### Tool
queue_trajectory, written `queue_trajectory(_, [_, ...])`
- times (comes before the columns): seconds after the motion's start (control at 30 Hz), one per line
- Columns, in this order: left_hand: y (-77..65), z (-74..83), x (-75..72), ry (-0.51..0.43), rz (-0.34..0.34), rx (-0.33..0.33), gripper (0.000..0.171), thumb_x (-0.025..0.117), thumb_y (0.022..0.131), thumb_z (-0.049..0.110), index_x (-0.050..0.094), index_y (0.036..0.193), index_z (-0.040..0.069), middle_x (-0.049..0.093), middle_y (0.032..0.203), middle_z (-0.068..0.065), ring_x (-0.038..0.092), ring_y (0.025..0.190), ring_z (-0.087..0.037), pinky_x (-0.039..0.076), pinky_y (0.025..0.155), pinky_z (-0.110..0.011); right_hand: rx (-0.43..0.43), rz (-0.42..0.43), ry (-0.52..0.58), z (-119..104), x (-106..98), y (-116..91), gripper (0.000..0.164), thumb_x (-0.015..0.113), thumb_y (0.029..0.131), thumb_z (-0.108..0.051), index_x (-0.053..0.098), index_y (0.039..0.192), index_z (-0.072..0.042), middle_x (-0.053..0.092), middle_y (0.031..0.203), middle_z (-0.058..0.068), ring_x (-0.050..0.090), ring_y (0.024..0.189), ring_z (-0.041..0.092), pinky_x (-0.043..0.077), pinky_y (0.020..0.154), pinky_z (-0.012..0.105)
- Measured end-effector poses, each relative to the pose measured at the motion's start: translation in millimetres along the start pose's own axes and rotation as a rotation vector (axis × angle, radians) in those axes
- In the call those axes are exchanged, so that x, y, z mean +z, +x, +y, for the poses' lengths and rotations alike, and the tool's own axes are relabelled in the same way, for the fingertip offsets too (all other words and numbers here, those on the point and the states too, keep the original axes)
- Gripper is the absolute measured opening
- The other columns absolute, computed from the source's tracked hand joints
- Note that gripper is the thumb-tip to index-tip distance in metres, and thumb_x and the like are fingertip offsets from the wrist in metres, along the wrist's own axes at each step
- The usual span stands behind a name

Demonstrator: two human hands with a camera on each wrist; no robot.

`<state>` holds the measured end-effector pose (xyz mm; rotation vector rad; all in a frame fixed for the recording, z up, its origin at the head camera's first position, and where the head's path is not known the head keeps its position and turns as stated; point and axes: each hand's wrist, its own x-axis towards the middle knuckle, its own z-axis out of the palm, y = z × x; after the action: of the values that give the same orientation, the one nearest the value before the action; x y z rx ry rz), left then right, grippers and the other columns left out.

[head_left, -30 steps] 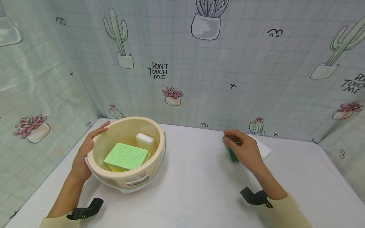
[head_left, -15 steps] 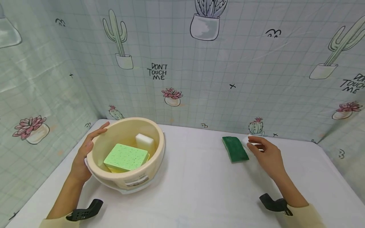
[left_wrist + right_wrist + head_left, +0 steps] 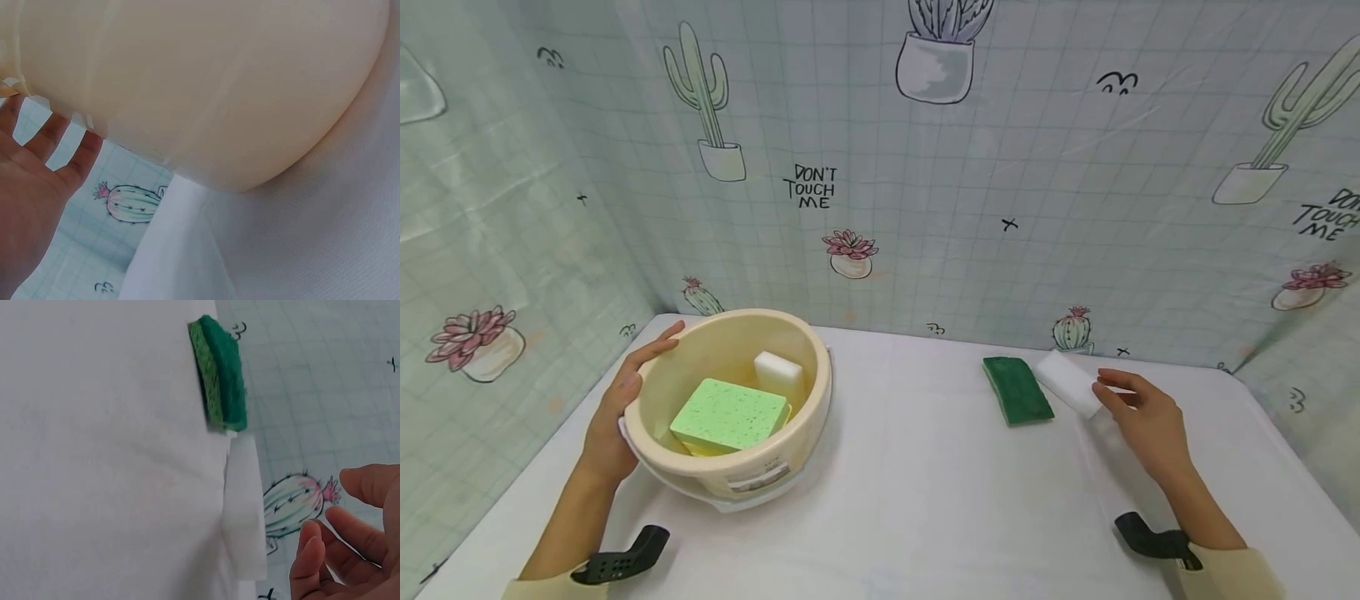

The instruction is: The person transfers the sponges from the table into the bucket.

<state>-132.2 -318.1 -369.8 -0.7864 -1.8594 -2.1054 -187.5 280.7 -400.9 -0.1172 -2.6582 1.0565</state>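
At the left of the head view stands a cream basin, with a light green sponge and a white foam block inside. My left hand rests along its outer left side, fingers fairly straight against the rim. The left wrist view shows these fingertips at the edge of the basin. My right hand has relaxed, bent fingers, with the thumb apart and nothing between them. Its fingertips are right by the end of a white foam block, which lies beside a dark green scouring sponge.
The white-covered table spreads between the basin and the sponges. Behind it hangs a gridded cloth printed with cacti, which also closes off the sides. Each wrist wears a black band, such as the right band.
My right hand has moved right, from over the dark green scouring sponge to the far end of the white block, uncovering both. My left hand stays at the basin.
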Motion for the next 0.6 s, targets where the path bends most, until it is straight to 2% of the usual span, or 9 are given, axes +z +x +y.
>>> queue_trajectory(0.13, [0.2,0.3,-0.8,-0.004,-0.012,0.014,0.047,0.017,0.1,0.013,0.034,0.143,0.0,0.015,0.157,-0.01,0.02,0.14,-0.022,0.031,0.105,-0.022,0.029,-0.004,0.017,8,-1,1,0.059,0.053,0.094,-0.05,0.054,0.132,-0.005,0.056,0.129,0.019,0.057,0.101,0.028,0.05,0.058,0.024])
queue_trajectory(0.17, [0.1,0.0,-0.7,-0.006,-0.013,0.016,0.047,0.016,0.1,0.012,0.033,0.143,0.0,0.015,0.157,-0.01,0.02,0.14,-0.022,0.031,0.105,-0.022,0.036,-0.008,0.024,10,-2,1,0.058,0.054,0.094,-0.049,0.054,0.132,-0.005,0.056,0.13,0.019,0.057,0.098,0.023,0.049,0.056,0.022])
queue_trajectory(0.27, [-0.6,-0.2,-1.0,-0.014,-0.016,0.02,0.047,0.016,0.1,0.011,0.033,0.143,0.0,0.014,0.157,-0.01,0.02,0.14,-0.022,0.031,0.105,-0.022,0.068,-0.054,0.071,13,-2,3,0.062,0.056,0.093,-0.046,0.048,0.137,-0.004,0.05,0.135,0.021,0.055,0.092,0.011,0.047,0.059,0.02])
queue_trajectory(0.33, [-1.2,0.0,-1.3,-0.019,-0.015,0.014,0.048,0.015,0.1,0.012,0.033,0.143,0.0,0.014,0.157,-0.009,0.02,0.14,-0.022,0.031,0.105,-0.022,0.1,-0.096,0.101,15,-1,4,0.067,0.058,0.092,-0.047,0.042,0.142,-0.004,0.047,0.137,0.023,0.053,0.088,0.009,0.047,0.059,0.023])
queue_trajectory(0.47, [-1.3,0.2,-1.6,-0.023,-0.017,0.006,0.048,0.015,0.099,0.012,0.033,0.143,0.001,0.014,0.158,-0.009,0.02,0.14,-0.022,0.032,0.104,-0.022,0.14,-0.183,0.105,20,2,5,0.079,0.059,0.091,-0.049,0.029,0.148,-0.002,0.037,0.143,0.027,0.053,0.094,0.023,0.046,0.062,0.023])
queue_trajectory(0.53, [-0.6,0.1,-1.5,-0.023,-0.022,0.009,0.048,0.015,0.1,0.012,0.033,0.143,0.001,0.014,0.158,-0.009,0.02,0.14,-0.022,0.031,0.105,-0.022,0.151,-0.2,0.095,22,4,5,0.083,0.06,0.091,-0.049,0.025,0.148,0.0,0.033,0.144,0.028,0.05,0.101,0.031,0.046,0.063,0.02])
queue_trajectory(0.6, [0.2,-0.2,-1.2,-0.023,-0.024,0.012,0.048,0.015,0.1,0.012,0.033,0.143,0.0,0.014,0.157,-0.009,0.019,0.14,-0.022,0.031,0.105,-0.022,0.159,-0.206,0.09,25,5,5,0.085,0.061,0.09,-0.049,0.023,0.149,0.001,0.031,0.146,0.028,0.048,0.106,0.034,0.045,0.064,0.017])
